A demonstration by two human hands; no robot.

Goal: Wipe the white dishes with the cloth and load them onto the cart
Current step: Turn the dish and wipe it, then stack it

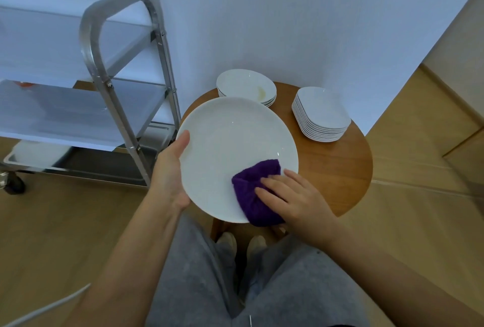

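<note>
A round white plate (230,151) is gripped at its rim by the left hand (170,169), thumb laid over the upper face, fingers hidden beneath. The plate is held tilted in the air, above the near edge of the desk (337,169). A purple cloth (255,190) is pressed flat onto the plate's lower right part by the right hand (290,195), fingers spread over the bunched fabric.

Risk is judged to lie in that one-sided grip: the plate is glazed, smooth and glossy, and only one edge is pinched. If too much downward force is put through the cloth on the far side from the left hand, the plate could be levered out and dropped to the wooden floor. The cloth looks thick and plush, so good friction is expected there.

Beyond the right hand, a stack of rounded-square plates (322,114) is seen on the round wooden desk; beyond the left hand's thumb, a stack of shallow bowls (246,87) waits, the top one marked with a yellowish smear. Further out past the left hand stands the steel cart (125,70), its shelves flat and brushed; a careless swing could knock the plate against its tubular frame.
</note>
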